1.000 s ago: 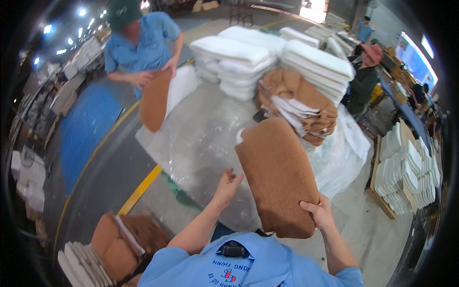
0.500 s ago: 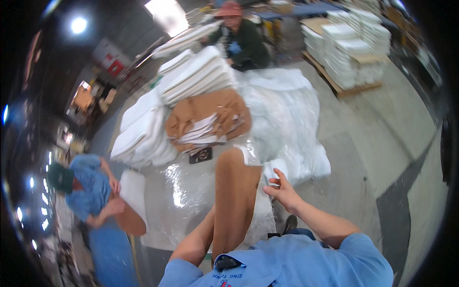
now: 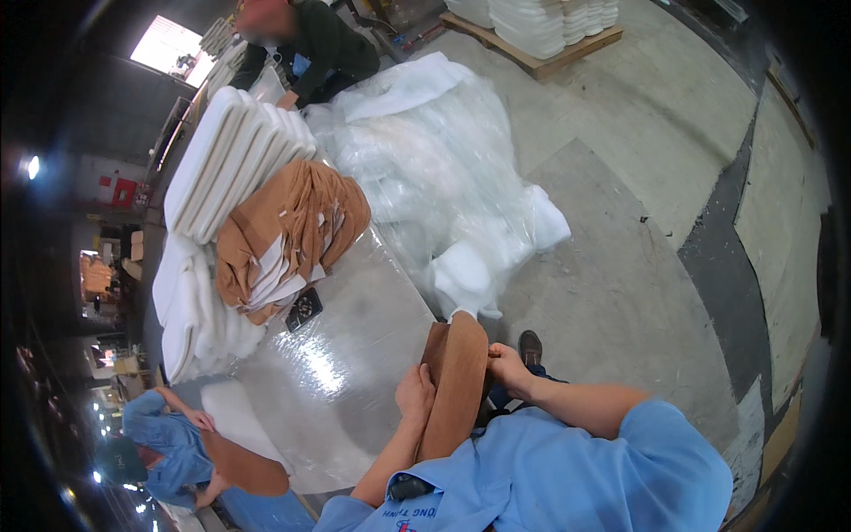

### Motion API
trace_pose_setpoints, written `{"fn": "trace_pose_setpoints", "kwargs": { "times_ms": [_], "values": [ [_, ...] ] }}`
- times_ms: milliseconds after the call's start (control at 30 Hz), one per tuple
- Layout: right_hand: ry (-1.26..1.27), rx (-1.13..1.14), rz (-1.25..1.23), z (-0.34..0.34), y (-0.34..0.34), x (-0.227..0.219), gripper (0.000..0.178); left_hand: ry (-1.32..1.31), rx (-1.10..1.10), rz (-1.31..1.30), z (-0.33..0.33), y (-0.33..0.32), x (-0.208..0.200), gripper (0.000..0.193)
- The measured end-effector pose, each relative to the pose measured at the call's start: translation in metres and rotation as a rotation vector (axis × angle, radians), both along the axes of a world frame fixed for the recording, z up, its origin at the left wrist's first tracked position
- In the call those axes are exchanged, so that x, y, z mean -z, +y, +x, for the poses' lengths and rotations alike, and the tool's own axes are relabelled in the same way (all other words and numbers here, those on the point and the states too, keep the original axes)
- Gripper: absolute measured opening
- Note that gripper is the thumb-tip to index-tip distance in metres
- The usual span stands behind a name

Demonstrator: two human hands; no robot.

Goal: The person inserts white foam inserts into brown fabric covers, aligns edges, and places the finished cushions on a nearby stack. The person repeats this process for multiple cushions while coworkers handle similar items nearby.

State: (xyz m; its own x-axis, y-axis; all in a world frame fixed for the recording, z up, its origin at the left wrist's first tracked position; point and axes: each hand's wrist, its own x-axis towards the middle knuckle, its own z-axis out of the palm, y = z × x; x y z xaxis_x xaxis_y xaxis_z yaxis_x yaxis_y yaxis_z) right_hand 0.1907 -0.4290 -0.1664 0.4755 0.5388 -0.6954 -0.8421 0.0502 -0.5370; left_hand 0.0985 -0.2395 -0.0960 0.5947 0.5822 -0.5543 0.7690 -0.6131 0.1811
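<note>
A long brown cushion (image 3: 456, 390) with a rounded end stands in front of my body, its cloth cover smooth along the near side. My left hand (image 3: 415, 393) is closed on its left edge. At the right edge, the fingers of my right hand (image 3: 503, 368) are pinched together on the cover; the fingertips are partly hidden. A bit of white foam (image 3: 463, 310) shows just beyond the cushion's far end.
A plastic-covered table (image 3: 372, 301) bears a heap of brown covers (image 3: 292, 226), a dark patterned box (image 3: 304, 309) and stacked white foam pads (image 3: 226, 151). Plastic-wrapped foam (image 3: 434, 160) lies at its right. One co-worker (image 3: 310, 44) is beyond; another (image 3: 164, 434) holds a brown cushion at left.
My right hand, apart from the cushion with fingers spread before, now grips its right edge. My left hand has come into sight on the left edge. The view has swung right and down.
</note>
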Motion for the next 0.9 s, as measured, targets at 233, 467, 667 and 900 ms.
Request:
{"fn": "trace_pose_setpoints", "kwargs": {
  "times_ms": [233,467,667,900],
  "values": [
    [0.408,0.264,0.003,0.009,0.018,0.000,0.011,-0.332,-0.562,-0.788,0.038,0.024,0.050,0.043],
    [0.608,0.335,0.056,0.000,0.028,-0.014,0.013,-0.322,-0.142,-0.262,0.068,0.009,0.044,0.035],
    [0.583,0.293,0.010,-0.005,0.013,0.014,0.014,-0.436,-0.143,-0.169,0.097,0.004,0.035,0.035],
    [0.508,0.272,-0.021,-0.004,0.007,0.031,0.017,-0.513,-0.149,-0.249,0.127,-0.007,0.048,0.036]
  ]
}}
